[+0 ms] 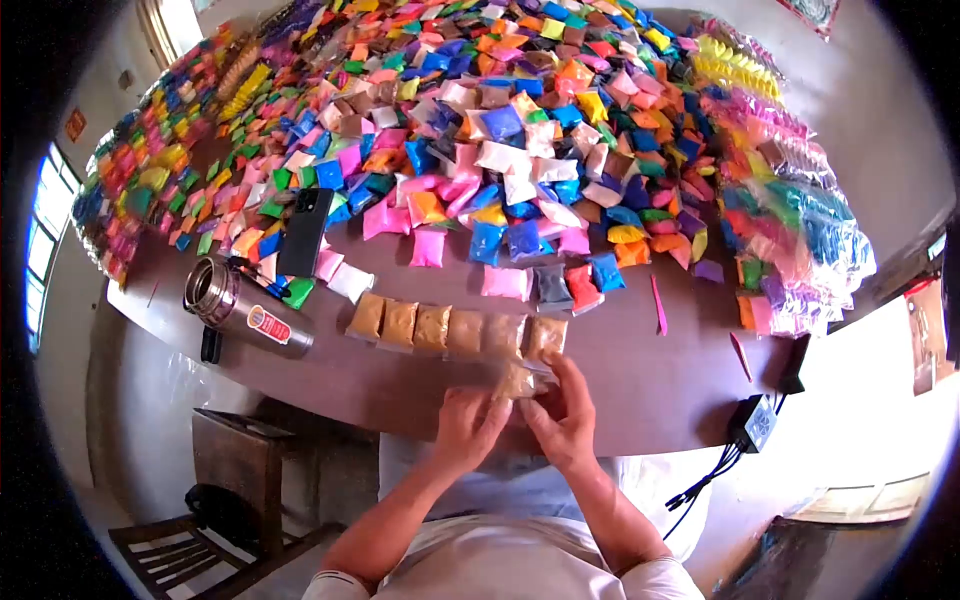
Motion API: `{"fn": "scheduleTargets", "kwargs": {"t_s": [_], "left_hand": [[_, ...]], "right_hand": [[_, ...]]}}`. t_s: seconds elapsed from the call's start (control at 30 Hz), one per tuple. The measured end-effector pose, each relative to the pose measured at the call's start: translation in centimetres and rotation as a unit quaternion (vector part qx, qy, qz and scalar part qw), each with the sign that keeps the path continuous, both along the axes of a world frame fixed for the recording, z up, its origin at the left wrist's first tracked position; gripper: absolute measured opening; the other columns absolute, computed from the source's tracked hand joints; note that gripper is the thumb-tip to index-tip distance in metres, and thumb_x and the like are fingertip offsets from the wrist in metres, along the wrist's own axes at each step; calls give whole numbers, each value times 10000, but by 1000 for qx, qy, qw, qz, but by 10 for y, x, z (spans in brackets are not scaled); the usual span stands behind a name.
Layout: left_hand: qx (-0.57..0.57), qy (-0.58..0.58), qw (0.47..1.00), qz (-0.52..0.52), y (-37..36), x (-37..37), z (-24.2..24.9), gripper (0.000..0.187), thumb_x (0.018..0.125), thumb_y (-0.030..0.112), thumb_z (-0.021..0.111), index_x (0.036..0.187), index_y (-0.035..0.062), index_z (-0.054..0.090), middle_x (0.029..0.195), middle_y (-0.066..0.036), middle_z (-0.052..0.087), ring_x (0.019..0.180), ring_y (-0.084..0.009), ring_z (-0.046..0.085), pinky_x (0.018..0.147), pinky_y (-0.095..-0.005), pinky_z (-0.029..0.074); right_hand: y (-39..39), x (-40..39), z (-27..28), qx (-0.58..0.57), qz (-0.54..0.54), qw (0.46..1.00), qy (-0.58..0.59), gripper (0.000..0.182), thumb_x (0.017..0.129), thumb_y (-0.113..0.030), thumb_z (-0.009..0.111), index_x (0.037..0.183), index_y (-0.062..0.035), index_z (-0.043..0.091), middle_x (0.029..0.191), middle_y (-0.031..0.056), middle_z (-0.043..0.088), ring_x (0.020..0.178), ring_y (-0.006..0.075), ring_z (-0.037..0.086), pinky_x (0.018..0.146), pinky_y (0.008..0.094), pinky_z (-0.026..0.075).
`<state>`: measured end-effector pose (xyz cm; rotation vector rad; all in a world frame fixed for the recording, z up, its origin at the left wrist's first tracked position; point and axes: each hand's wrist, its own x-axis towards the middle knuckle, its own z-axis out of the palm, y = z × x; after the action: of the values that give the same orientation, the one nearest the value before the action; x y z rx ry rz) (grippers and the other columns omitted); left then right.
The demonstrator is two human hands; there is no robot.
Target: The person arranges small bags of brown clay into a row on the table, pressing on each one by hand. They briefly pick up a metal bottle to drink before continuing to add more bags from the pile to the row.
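A row of several tan and brown packets (432, 327) lies on the brown table (350, 385), in front of the large pile of coloured packets (500, 155). Just below the right part of this row, a small tan packet (515, 382) is between my two hands. My left hand (470, 425) has its fingers closed at the packet's left lower edge. My right hand (563, 418) pinches its right side, with the index finger reaching up near the rightmost packet of the row. The packet is slightly blurred.
At the left stand a black phone (304, 232) and a steel flask (250, 312) lying on its side. Pink strips (659, 305) lie at the right. A black device with cables (752, 424) hangs at the right edge. A wooden chair (190, 550) is at lower left.
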<state>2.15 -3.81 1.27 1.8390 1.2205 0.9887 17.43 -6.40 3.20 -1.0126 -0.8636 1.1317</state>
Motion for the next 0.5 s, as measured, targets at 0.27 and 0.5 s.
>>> {"fn": "scheduleTargets", "kwargs": {"t_s": [0.27,0.5], "left_hand": [[62,43,997,-31,-1,4,2,195,931,219,580,892,54,675,814,-118,658,790,-320,616,823,-429,419],[74,23,996,-46,0,0,8,219,943,228,568,989,50,688,867,-136,674,839,-322,627,852,-422,415]], "right_hand": [[5,22,-23,-79,166,982,31,275,977,-124,645,1201,26,594,979,14,641,811,71,567,680,239,479],[3,13,-16,-65,154,982,88,205,974,-137,654,1090,29,620,921,-1,648,805,63,567,681,238,484]]}}
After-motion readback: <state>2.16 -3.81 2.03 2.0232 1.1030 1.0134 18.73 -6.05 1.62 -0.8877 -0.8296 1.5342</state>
